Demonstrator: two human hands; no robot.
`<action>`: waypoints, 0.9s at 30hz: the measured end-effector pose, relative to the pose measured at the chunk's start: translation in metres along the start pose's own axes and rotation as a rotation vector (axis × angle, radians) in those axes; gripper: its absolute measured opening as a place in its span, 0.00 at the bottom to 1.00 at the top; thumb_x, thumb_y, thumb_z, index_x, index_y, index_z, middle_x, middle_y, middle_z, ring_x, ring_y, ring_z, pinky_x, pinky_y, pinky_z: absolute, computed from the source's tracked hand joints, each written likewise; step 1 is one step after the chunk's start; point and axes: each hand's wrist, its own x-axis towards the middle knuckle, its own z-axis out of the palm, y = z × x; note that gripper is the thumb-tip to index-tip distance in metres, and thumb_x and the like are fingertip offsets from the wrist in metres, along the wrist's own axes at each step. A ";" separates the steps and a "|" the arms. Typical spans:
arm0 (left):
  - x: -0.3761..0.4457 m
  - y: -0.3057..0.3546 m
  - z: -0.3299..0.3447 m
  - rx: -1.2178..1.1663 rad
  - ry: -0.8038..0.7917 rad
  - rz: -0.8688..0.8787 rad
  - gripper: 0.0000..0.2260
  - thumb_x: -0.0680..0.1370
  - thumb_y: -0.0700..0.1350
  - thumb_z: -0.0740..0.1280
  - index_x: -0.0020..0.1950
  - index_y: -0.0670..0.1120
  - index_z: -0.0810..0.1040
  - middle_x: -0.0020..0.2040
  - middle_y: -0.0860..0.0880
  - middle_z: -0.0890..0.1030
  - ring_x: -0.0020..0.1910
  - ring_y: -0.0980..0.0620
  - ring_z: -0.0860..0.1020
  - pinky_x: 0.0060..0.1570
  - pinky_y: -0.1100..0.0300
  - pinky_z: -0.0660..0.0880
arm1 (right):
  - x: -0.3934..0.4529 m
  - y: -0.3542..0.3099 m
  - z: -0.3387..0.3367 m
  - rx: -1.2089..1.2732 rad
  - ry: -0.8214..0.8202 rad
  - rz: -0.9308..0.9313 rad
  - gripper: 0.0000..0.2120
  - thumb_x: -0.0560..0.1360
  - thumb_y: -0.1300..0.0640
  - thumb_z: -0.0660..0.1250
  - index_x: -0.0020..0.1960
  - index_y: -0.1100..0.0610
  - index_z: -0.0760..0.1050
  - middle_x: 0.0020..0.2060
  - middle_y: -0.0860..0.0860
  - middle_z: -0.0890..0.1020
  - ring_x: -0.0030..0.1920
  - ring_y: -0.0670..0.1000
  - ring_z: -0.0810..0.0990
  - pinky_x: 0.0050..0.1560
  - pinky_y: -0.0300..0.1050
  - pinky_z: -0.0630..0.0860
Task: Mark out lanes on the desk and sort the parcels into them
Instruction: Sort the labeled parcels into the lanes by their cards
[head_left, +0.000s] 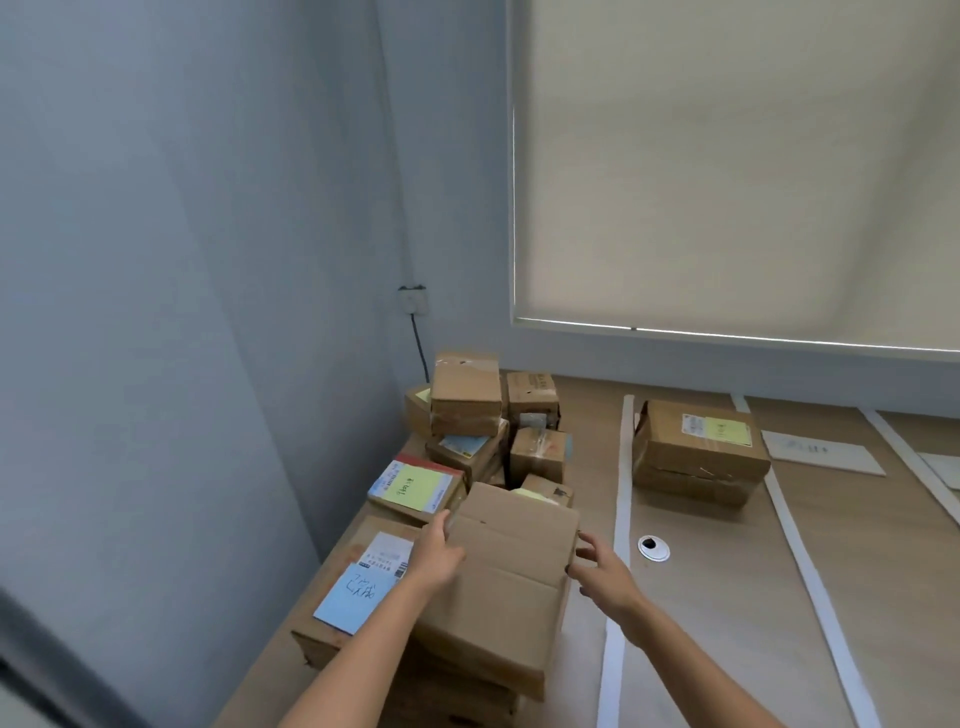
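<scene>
- Pale blue-grey walls meet in a corner behind the light wooden desk (701, 613), with a cream roller blind (727, 166) drawn down on the window side.
- I count three long white tape strips (618, 571) on the desk that run its length, and a fourth short piece shows beyond them at the wall.
- I count roughly nine brown cardboard parcels heaped in the corner pile (483, 441), beyond my hands; some overlap, so the count is loose.
- One separate brown cardboard parcel with a yellow note (696, 447) sits between the first two strips, well beyond my right hand.
- One plain brown cardboard box (498, 582) lies tilted between my hands, on top of lower parcels.
- One flat brown parcel with a blue handwritten note (353, 592) lies just outside my left hand.
- My left hand (436, 553) reaches forward, fingers pressed on the plain box's left edge, gripping it.
- My right hand (605, 571) is stretched forward, fingers spread and curled at the box's right edge; I cannot tell whether they touch it.
- One round white cable grommet (653, 547) sits just outside my right hand, past the nearest strip.
</scene>
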 end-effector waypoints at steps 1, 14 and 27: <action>-0.001 -0.006 -0.003 0.003 -0.020 -0.016 0.28 0.77 0.38 0.62 0.75 0.49 0.57 0.71 0.46 0.66 0.68 0.47 0.67 0.62 0.56 0.67 | 0.002 0.001 0.006 0.002 -0.005 0.017 0.24 0.76 0.60 0.63 0.70 0.55 0.61 0.56 0.49 0.74 0.55 0.50 0.75 0.51 0.42 0.70; -0.006 0.043 -0.005 -0.111 -0.049 0.061 0.24 0.79 0.40 0.60 0.74 0.48 0.59 0.72 0.47 0.66 0.69 0.47 0.67 0.65 0.52 0.66 | -0.002 -0.031 -0.001 0.157 0.144 -0.013 0.19 0.78 0.55 0.60 0.68 0.50 0.63 0.59 0.49 0.75 0.55 0.50 0.75 0.50 0.45 0.72; -0.030 0.141 0.101 -0.442 -0.154 0.075 0.16 0.78 0.40 0.54 0.63 0.38 0.72 0.64 0.38 0.69 0.59 0.41 0.73 0.59 0.47 0.72 | -0.072 -0.026 -0.138 0.418 0.424 -0.071 0.20 0.78 0.42 0.51 0.54 0.51 0.77 0.50 0.51 0.80 0.52 0.52 0.77 0.52 0.48 0.73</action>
